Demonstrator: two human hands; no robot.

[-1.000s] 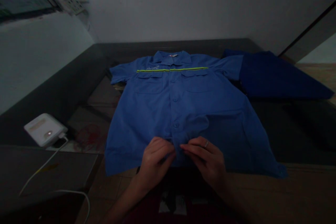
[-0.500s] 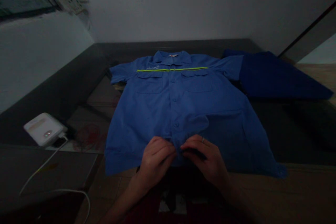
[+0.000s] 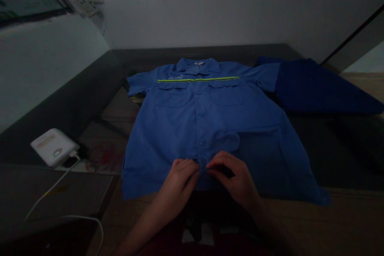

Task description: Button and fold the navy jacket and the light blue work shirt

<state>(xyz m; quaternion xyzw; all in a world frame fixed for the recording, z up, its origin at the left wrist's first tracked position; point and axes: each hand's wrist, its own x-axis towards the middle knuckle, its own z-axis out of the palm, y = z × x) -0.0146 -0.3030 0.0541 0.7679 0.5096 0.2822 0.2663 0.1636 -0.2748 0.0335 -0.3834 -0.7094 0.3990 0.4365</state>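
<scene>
While the left hand (image 3: 181,178) and right hand (image 3: 232,176) sit side by side at the lower placket (image 3: 198,128), the blue shirt (image 3: 163,136) lies front up on the bench (image 3: 345,152), ahead of them and spread out to either side. Long axis runs straight away from the hands: collar (image 3: 210,66) points far, hem (image 3: 136,193) toward the person, past the bench's near edge. Short sleeves (image 3: 140,83) stick out left and right.

Left hand: fingers curled, pinching shirt fabric. Right hand: thumb and forefinger together on the placket, small gap to the left. Fingertip detail too dark to read. Button (image 3: 202,143) just beyond both. Dark blue cloth (image 3: 321,92) beyond the right hand, to its right, meeting a sleeve. White box (image 3: 54,144) well left of the left hand, cable (image 3: 58,184) attached.
</scene>
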